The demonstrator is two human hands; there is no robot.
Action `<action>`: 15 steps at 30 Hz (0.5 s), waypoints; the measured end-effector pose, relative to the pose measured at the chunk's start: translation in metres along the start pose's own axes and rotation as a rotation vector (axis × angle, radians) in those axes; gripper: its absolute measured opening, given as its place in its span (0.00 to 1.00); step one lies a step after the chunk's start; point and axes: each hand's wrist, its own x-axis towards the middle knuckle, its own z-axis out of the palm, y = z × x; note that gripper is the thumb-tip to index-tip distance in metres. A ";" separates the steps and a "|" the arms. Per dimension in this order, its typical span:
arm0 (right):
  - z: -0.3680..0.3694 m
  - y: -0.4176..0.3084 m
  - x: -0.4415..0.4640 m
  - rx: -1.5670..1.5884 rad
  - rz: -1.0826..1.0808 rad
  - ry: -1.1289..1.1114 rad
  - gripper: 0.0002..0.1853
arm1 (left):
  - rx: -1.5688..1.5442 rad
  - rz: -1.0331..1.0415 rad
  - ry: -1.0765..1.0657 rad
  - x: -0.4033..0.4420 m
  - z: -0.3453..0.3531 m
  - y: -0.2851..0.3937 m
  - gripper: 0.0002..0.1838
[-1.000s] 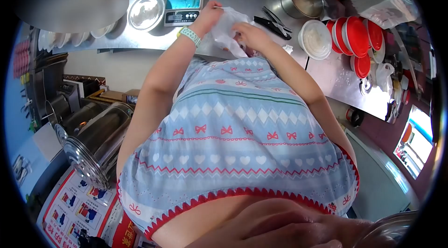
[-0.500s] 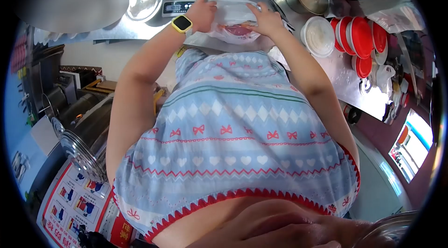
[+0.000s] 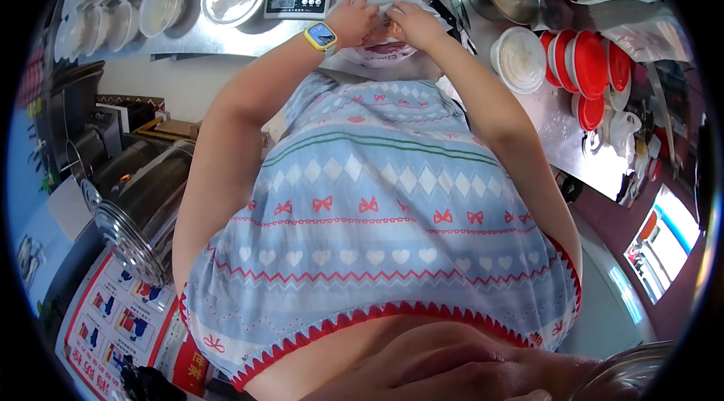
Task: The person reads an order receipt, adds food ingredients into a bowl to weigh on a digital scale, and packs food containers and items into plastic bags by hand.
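Clearly two-handed grip

On the steel counter (image 3: 226, 41), right of the digital scale (image 3: 296, 5), I logged the white plastic bag (image 3: 388, 59), reddish contents showing. My left hand (image 3: 354, 22) and right hand (image 3: 418, 26) had fingers closed on its top.

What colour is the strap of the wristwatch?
The watch strap is yellow; it shows best in the head view.
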 end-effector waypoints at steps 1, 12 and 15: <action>-0.004 -0.003 -0.004 0.002 -0.002 -0.003 0.30 | -0.002 -0.003 -0.002 0.000 -0.003 0.000 0.22; -0.025 -0.010 -0.012 -0.185 -0.143 0.013 0.40 | 0.264 -0.142 -0.366 0.011 -0.029 0.005 0.46; -0.005 0.002 -0.010 -0.064 -0.219 0.023 0.35 | 0.261 -0.114 -0.326 0.002 -0.041 0.003 0.40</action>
